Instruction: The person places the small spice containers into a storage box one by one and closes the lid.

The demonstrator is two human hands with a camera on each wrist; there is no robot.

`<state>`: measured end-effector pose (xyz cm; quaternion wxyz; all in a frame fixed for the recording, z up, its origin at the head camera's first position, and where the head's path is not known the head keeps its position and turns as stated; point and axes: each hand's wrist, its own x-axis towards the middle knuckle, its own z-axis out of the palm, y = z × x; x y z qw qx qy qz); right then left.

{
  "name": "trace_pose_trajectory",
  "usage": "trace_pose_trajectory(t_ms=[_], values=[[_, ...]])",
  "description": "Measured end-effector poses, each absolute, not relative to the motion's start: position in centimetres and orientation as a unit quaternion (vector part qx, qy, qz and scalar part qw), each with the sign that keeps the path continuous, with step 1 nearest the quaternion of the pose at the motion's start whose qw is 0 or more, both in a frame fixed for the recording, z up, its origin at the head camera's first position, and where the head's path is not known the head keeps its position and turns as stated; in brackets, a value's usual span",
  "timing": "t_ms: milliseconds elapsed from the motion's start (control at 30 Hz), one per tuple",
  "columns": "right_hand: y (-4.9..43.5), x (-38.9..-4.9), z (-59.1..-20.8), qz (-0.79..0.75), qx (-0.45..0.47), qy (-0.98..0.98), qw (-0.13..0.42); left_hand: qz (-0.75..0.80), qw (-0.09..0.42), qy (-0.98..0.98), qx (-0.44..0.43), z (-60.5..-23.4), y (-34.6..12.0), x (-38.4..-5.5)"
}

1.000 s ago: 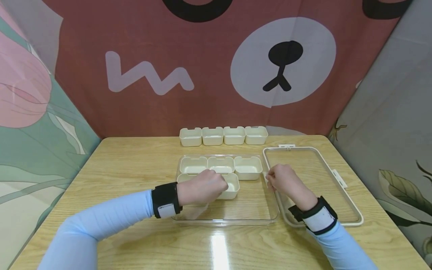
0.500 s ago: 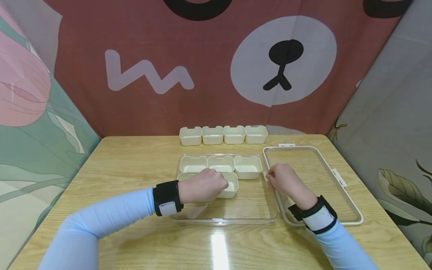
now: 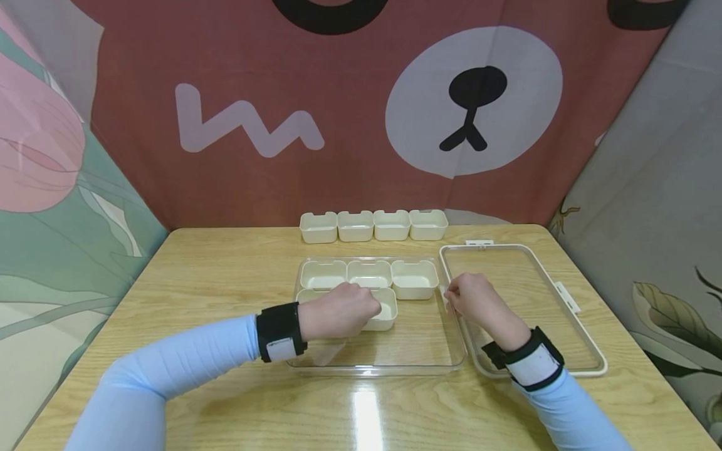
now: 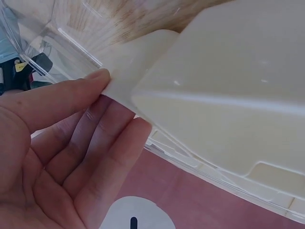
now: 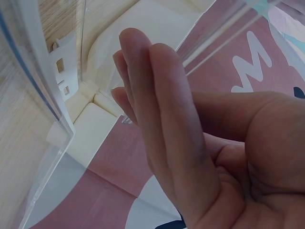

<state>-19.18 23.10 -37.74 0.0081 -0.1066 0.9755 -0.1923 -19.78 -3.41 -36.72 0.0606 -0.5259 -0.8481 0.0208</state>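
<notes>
In the head view a clear plastic box [image 3: 417, 357] holds cream bins: three along its back and two in a front row. My left hand [image 3: 338, 311] reaches over the front row and pinches the rim of the front right cream bin [image 3: 386, 313]. Seen from the left wrist, the thumb [image 4: 97, 78] and index fingertip meet at a cream bin's edge. The hand mostly hides the front left bin [image 3: 307, 295]. My right hand [image 3: 479, 304] pinches the clear box's right wall, its fingers [image 5: 167, 95] nearly straight and the thumb tip hidden behind them.
A clear lid with a white frame [image 3: 583, 335] and side clips lies flat on the table [image 3: 225, 263], right of the box, under the right wrist. Several more cream bins [image 3: 355, 233] line the table's back edge, before a printed cloth [image 3: 338, 181].
The front right cream bin has shifted very slightly left within the box, up against its neighbour. Both hands stay almost still.
</notes>
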Motion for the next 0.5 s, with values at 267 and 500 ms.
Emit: trace_pose_trajectory(t_ms=[267, 500], values=[[23.19, -19.25, -37.81, -0.191, -0.101, 0.976, 0.017, 0.018, 0.056, -0.854, -0.517, -36.76, -3.49, -19.73], [23.14, -19.29, -37.77, -0.191, -0.1, 0.976, 0.019, 0.013, 0.043, -0.858, -0.512, -36.68, -3.62, -19.69]])
